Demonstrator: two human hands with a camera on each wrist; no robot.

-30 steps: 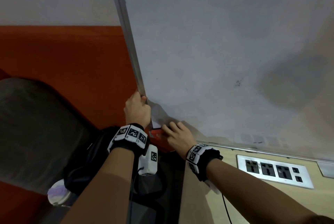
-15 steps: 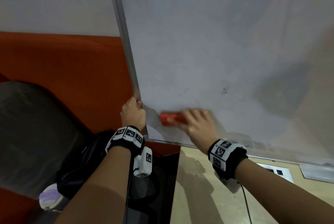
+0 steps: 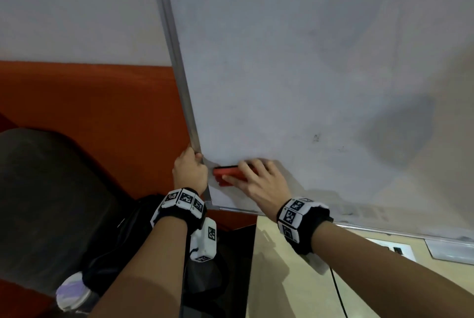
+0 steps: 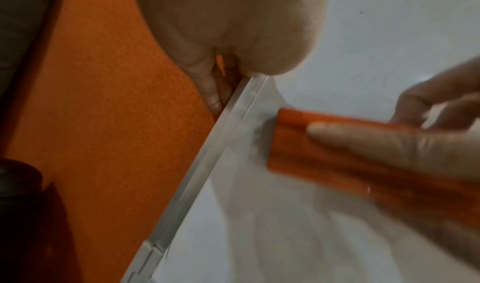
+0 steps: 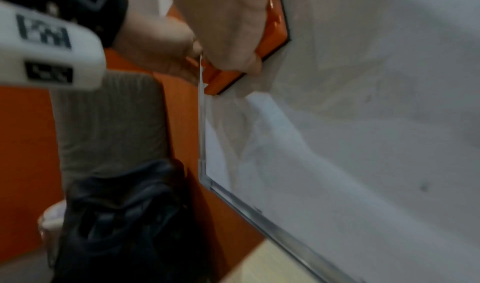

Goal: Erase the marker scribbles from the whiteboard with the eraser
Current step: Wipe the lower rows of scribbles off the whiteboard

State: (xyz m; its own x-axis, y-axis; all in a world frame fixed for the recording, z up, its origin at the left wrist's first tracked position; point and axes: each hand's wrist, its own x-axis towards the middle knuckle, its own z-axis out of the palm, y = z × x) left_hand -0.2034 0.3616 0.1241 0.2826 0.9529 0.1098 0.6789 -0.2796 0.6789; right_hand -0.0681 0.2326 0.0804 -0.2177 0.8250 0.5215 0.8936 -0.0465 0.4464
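- The whiteboard (image 3: 295, 61), propped against the wall, shows mostly wiped grey surface; one small dark scribble (image 3: 316, 137) remains right of the working area.
- The left hand (image 3: 189, 171) still clamps the board's left frame edge (image 3: 179, 74), fingers curled behind it.
- The right hand (image 3: 259, 181), which reached below the board a second ago, now grips the orange eraser (image 3: 225, 175) flat against the lower-left corner; wiping looks close to finished.
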